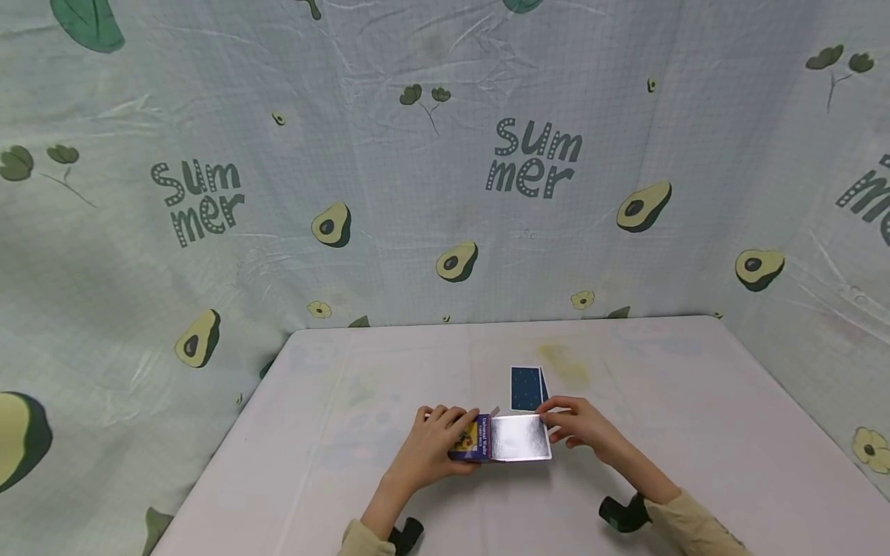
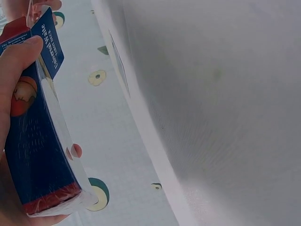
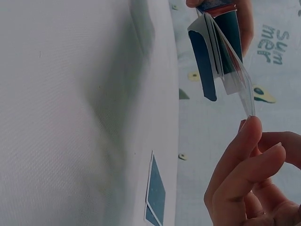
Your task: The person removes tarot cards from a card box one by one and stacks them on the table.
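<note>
My left hand point(image 1: 441, 442) grips a tarot deck box point(image 1: 483, 436), blue and red with a yellow picture and "Universal Waite" printed on it. In the left wrist view the box point(image 2: 40, 155) slants upward with the thumb along its side and an end flap point(image 2: 51, 44) standing out. A shiny silver card-sized sheet point(image 1: 520, 438) sticks out of the box's right end. My right hand point(image 1: 580, 425) pinches its far right corner. From the right wrist the sheet point(image 3: 244, 89) appears thin and edge-on, its tip at the right hand's fingertips point(image 3: 254, 127).
Behind the hands, two blue-backed cards point(image 1: 526, 388) lie overlapping on the white-covered table point(image 1: 389, 363). A hanging sheet point(image 1: 389, 170) printed with avocados and "summer" rises around the table's back and sides. Black wrist cameras point(image 1: 623, 513) are on both forearms.
</note>
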### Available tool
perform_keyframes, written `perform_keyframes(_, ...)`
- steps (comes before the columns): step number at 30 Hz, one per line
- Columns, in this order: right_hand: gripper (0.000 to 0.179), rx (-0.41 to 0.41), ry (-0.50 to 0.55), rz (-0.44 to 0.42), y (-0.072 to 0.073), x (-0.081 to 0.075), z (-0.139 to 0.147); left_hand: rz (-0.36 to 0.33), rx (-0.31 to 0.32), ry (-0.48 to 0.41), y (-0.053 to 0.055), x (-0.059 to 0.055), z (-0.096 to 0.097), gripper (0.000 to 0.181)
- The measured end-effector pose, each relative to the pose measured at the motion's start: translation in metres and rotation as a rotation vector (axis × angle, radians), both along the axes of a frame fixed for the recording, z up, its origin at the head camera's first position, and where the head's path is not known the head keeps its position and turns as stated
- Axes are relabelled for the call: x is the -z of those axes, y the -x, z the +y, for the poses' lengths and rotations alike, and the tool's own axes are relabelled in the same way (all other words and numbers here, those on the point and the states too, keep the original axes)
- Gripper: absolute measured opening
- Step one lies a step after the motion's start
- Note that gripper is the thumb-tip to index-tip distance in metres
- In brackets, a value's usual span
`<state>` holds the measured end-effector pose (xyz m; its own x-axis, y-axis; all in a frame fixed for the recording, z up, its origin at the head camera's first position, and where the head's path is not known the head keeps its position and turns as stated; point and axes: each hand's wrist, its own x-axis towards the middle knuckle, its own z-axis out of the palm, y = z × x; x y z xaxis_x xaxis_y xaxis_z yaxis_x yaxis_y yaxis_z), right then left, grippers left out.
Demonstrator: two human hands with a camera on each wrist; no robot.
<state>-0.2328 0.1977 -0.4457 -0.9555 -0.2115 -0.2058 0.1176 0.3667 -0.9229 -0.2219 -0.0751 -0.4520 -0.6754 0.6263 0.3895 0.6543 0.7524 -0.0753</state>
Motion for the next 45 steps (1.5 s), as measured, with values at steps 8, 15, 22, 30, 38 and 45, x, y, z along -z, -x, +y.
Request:
perform_keyframes(8, 0.034, -0.016, 0.021, 0.006, 0.0, -0.002, 0.006, 0.027, 0.015, -0.008, 0.0, -0.001, -0.002, 0.076)
perform_keyframes(15, 0.036, -0.01, 0.031, 0.007, 0.001, -0.003, 0.008, 0.02, 0.007, 0.012, 0.002, -0.002, -0.006, 0.076)
perform_keyframes(22, 0.037, -0.003, 0.029, 0.01, 0.001, -0.003, 0.009, 0.017, 0.01, 0.001, 0.004, -0.001, -0.007, 0.076)
perform_keyframes(30, 0.034, 0.017, 0.024, -0.013, 0.002, -0.003, 0.011, 0.045, 0.017, -0.03, 0.006, 0.001, -0.009, 0.076)
perform_keyframes(38, 0.033, 0.063, 0.001, -0.022, 0.003, -0.004, 0.011, 0.021, 0.008, -0.033, 0.006, -0.002, -0.011, 0.076)
perform_keyframes(45, 0.033, 0.113, -0.008, -0.042, 0.002, -0.004, 0.012, 0.002, -0.003, -0.019, 0.006, -0.003, -0.012, 0.076)
